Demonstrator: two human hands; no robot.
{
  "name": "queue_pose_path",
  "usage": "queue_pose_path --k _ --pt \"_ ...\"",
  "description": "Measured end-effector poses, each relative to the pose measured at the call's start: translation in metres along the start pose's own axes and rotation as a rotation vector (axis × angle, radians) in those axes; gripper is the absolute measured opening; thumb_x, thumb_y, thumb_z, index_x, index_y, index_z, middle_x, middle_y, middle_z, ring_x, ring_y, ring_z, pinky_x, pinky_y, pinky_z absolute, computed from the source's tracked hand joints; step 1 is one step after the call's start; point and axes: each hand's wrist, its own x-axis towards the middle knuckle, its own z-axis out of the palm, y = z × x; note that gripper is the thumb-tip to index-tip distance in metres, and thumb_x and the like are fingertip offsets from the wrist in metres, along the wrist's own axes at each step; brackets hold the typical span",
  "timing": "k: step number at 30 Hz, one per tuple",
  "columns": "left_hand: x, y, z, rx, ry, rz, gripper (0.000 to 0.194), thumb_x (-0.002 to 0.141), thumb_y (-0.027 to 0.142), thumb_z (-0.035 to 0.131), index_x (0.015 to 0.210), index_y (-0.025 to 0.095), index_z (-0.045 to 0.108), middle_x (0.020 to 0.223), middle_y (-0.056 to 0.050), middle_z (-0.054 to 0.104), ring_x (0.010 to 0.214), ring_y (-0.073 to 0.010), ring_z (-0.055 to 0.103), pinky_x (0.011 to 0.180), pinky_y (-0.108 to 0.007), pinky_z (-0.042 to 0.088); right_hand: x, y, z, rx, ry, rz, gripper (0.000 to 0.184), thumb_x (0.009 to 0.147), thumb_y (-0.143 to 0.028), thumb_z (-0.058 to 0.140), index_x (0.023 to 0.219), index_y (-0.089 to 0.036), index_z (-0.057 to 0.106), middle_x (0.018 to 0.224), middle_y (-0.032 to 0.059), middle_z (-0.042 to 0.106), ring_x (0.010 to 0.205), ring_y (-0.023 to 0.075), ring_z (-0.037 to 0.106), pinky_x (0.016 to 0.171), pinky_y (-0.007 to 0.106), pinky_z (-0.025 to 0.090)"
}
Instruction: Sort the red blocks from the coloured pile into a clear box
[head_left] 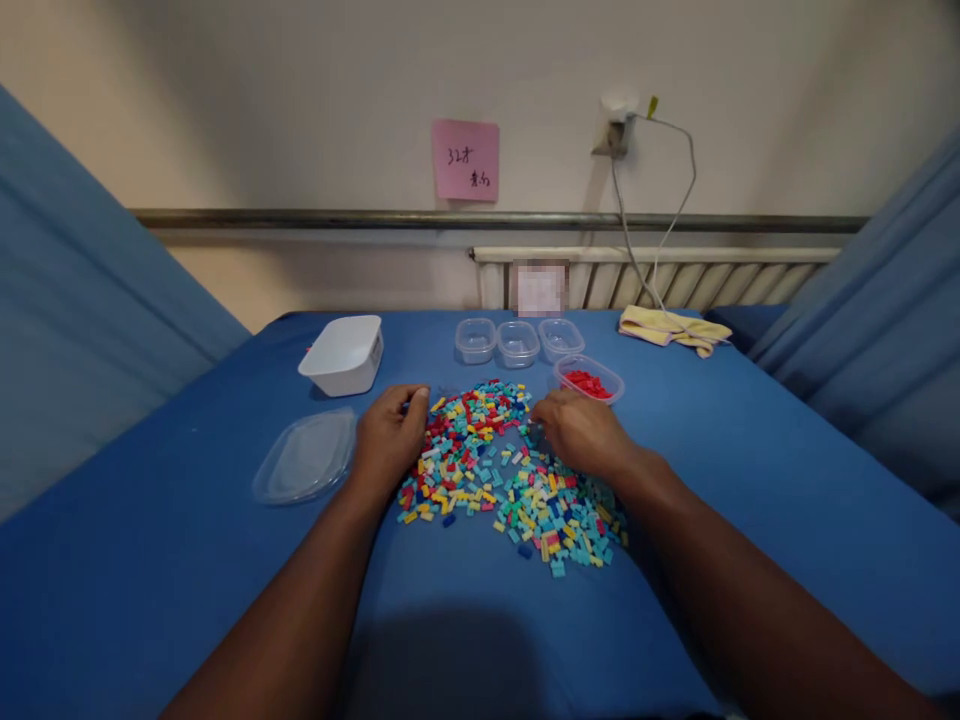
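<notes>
Blue surface bears a white tub, far left, and loose bricks, at whose edges the left hand and right hand curl, grip indiscernible.

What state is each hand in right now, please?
Left hand: fingers curled beside the small bricks; whether it holds any cannot be told.
Right hand: fingers bent at the bricks; its grip cannot be told.

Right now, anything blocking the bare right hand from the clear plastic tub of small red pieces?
Nothing visible: the right hand is just in front of the clear tub of red pieces, overlapping its near-left edge in view; contact can't be told.
</notes>
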Motion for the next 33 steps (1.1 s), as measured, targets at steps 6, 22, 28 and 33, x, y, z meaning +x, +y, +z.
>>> queue_pose_path --k 6,22,28,33 --pt "0.003 -0.001 0.008 -0.094 0.006 -0.086 0.041 0.100 0.051 0.059 0.112 0.019 0.083 0.105 -0.005 0.080 0.093 -0.0250 0.073 0.087 -0.037 0.054 -0.006 0.057 -0.009 0.074 0.307 0.291 0.033 0.105 -0.023 0.056 0.125 -0.021 0.082 0.125 0.0110 0.082 0.115 0.0267 0.073 0.099 0.035 0.053" --pt "0.004 -0.003 0.010 -0.097 0.029 -0.092 0.041 0.098 0.047 0.060 0.115 0.018 0.084 0.109 -0.007 0.081 0.099 -0.0263 0.075 0.093 -0.037 0.054 0.019 0.089 -0.009 0.042 0.063 0.341 0.031 0.090 -0.026 0.071 0.113 -0.031 0.090 0.101 0.0053 0.087 0.089 0.0255 0.077 0.072 0.031 0.048" --pt "0.003 -0.004 0.012 -0.106 0.045 -0.082 0.042 0.099 0.047 0.060 0.114 0.016 0.084 0.111 -0.009 0.081 0.102 -0.0277 0.075 0.096 -0.039 0.055 0.010 0.077 -0.017 0.077 0.186 0.252 0.028 0.096 -0.026 0.064 0.111 -0.026 0.088 0.101 0.0070 0.086 0.090 0.0258 0.075 0.072 0.032 0.047" --pt "0.002 -0.004 0.013 -0.098 0.033 -0.045 0.037 0.099 0.043 0.059 0.110 0.018 0.083 0.111 -0.008 0.081 0.103 -0.0274 0.075 0.095 -0.040 0.055 -0.008 0.048 -0.021 0.334 0.065 0.094 0.022 0.097 -0.034 0.070 0.110 -0.022 0.082 0.099 0.0054 0.084 0.085 0.0223 0.076 0.073 0.031 0.053"
